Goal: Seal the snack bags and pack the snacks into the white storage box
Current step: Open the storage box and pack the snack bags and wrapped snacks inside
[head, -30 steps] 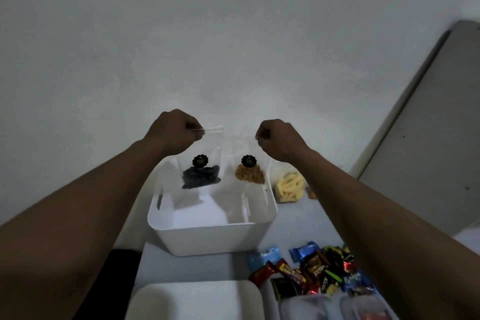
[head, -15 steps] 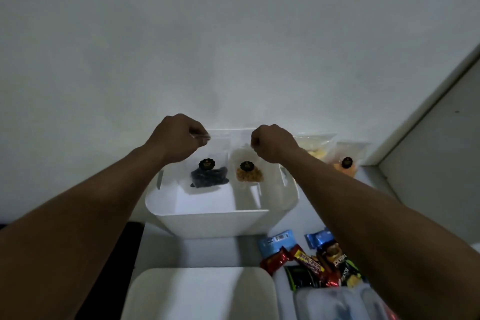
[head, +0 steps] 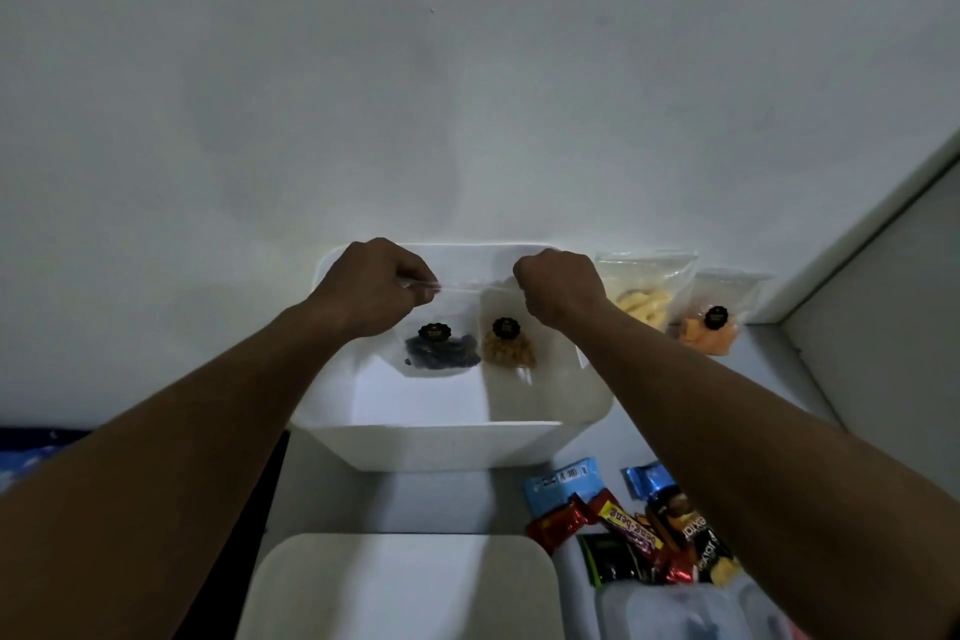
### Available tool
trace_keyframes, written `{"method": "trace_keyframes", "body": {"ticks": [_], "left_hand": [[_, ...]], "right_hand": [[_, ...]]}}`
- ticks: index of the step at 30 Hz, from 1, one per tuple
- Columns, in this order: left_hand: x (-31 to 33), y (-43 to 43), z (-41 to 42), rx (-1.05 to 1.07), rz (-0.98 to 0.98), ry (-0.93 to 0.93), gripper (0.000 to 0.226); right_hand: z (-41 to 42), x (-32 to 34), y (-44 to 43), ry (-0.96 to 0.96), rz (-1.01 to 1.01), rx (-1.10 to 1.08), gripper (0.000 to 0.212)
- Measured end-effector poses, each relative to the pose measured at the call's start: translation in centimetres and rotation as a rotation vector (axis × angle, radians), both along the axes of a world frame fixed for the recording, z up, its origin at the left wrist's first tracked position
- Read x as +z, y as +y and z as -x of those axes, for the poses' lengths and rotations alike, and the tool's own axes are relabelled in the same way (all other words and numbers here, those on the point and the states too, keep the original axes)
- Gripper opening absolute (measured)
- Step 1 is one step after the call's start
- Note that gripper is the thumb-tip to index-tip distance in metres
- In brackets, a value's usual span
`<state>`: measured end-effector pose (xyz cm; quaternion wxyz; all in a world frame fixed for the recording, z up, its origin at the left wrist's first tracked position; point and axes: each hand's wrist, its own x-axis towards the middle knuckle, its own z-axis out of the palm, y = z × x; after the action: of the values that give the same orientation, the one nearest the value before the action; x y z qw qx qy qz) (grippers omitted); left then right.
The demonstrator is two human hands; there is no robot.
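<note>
Head view: the dark snack bag (head: 441, 353) and brown snack bag (head: 506, 353), held higher a second ago, are now lowered inside the white box (head: 441, 447), so packing is judged underway, with release not yet made. The dark snack bag's top edge is pinched by the curled left hand (head: 376, 294). The brown snack bag's top appears gripped by the clenched right hand (head: 561, 288).

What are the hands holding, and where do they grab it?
The left hand pinches the top edge of the clear plastic bag of dark snacks; the right hand pinches the top of the clear plastic bag of golden-brown snacks.
</note>
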<state>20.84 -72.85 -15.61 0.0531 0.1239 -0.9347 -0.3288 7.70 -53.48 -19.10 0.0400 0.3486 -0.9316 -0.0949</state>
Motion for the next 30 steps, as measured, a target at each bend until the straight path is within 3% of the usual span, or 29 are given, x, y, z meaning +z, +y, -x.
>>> {"method": "trace_keyframes", "body": {"ticks": [9,12,15,20,24,30], "left_hand": [[-1.1,0.1,0.4,-0.022,-0.013,-0.016,0.009],[-1.4,0.6,0.6,-0.041,-0.019,-0.028,0.009],[-1.4,1.4,1.0,-0.052,-0.032,-0.027,0.009],[-1.7,3.8,2.0,-0.089,-0.041,-0.043,0.008],[-2.4,5.8,3.5,-0.121,-0.012,-0.055,0.009],[-4.2,7.7,5.1,-0.099,0.017,-0.074,0.013]], "right_hand": [[0.0,0.5,0.1,0.041,-0.025,0.005,0.019],[0.5,0.6,0.8,0.077,0.091,0.028,0.014],[0.7,1.0,2.6,0.091,0.267,0.004,0.026],[0.0,0.9,6.2,-0.151,0.405,-0.130,0.043],[-0.9,0.2,7.9,-0.382,0.417,-0.137,0.045],[-1.5,-0.4,8.2,-0.456,0.558,-0.141,0.051]]}}
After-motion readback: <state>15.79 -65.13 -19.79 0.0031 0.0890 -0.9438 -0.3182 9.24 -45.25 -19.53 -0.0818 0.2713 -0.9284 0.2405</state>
